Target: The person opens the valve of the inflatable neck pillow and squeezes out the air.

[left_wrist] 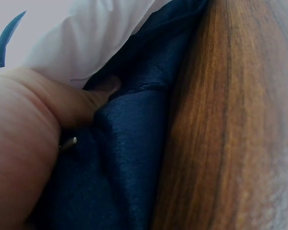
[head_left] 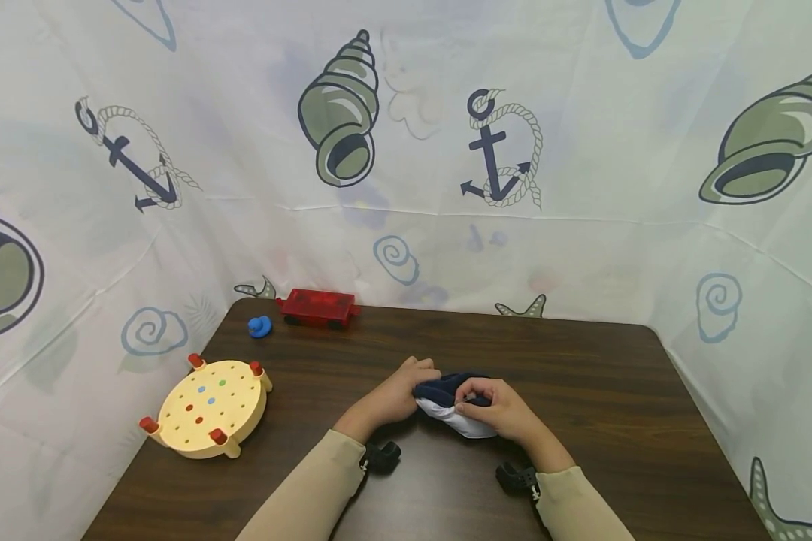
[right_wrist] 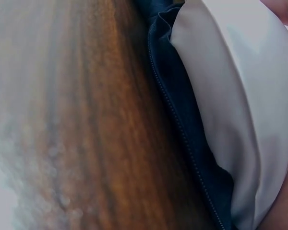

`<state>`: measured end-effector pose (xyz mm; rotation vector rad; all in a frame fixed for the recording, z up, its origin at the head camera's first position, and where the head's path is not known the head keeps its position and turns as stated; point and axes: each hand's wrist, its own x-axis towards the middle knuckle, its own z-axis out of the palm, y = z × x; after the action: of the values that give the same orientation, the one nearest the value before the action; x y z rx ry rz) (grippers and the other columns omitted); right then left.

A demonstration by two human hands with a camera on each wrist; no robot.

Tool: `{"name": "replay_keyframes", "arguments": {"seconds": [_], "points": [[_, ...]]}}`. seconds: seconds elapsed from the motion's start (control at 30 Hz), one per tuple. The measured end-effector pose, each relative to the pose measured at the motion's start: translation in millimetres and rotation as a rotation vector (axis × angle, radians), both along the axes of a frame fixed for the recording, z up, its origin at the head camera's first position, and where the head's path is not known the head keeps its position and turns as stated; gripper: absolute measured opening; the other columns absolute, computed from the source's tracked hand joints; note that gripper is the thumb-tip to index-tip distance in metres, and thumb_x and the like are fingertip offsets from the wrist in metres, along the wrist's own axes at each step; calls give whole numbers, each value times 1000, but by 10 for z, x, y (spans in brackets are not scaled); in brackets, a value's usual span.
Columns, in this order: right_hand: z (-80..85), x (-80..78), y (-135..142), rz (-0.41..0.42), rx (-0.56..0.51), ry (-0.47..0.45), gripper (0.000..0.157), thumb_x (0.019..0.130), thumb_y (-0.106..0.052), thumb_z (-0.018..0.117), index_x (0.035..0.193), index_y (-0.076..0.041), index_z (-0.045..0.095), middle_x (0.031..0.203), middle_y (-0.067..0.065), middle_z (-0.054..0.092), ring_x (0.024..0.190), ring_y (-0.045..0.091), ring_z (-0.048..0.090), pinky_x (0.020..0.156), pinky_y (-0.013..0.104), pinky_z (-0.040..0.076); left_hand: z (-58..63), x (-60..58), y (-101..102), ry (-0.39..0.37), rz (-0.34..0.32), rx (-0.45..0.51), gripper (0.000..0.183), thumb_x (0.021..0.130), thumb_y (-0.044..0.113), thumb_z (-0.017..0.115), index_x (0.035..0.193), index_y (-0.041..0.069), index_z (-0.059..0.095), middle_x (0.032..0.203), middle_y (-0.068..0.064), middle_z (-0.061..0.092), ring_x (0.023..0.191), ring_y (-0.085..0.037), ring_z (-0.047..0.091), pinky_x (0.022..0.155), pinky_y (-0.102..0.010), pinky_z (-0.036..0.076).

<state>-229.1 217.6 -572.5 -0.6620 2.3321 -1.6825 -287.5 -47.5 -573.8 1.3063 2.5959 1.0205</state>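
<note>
A navy and white zippered cloth pouch (head_left: 470,428) lies on the dark wood table in front of me. My left hand (head_left: 398,391) holds its left end, with the thumb pressed into the navy fabric (left_wrist: 134,129) in the left wrist view. A small metal tip (left_wrist: 70,143), perhaps a zip pull, pokes out beside that thumb. At the pouch's right side, my right hand (head_left: 504,409) pinches the cloth between thumb and forefinger. The right wrist view has the white cloth (right_wrist: 240,96) bulging beside a navy zipper edge (right_wrist: 170,103). Whatever is inside the pouch is hidden.
On the left of the table (head_left: 582,368), a yellow round pegged toy (head_left: 213,409) stands with red-tipped legs upward. Behind it are a small blue duck-like toy (head_left: 260,326) and a red toy wagon (head_left: 319,306). A printed curtain (head_left: 433,173) surrounds the table's back and sides.
</note>
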Motion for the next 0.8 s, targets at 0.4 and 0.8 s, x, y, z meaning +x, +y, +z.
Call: {"name": "replay_keyframes", "arguments": {"seconds": [0.4,0.8], "points": [[-23,-16,11,35,-23,29,3,101,-15,78,103,-16,76,95,-3,66,94,13,62,82,28,51,13,-3,14,14,-20,18,8,98,14,77,99,19,71,105,1,60,98,-16,48,88,-31,38],[-81,-35,-17,-125,-25,55,8,98,-22,84,105,-23,79,109,0,77,105,18,68,96,29,51,108,10,-52,52,153,-99,45,96,14,82,132,36,69,128,3,59,118,-21,50,95,-45,39]]}}
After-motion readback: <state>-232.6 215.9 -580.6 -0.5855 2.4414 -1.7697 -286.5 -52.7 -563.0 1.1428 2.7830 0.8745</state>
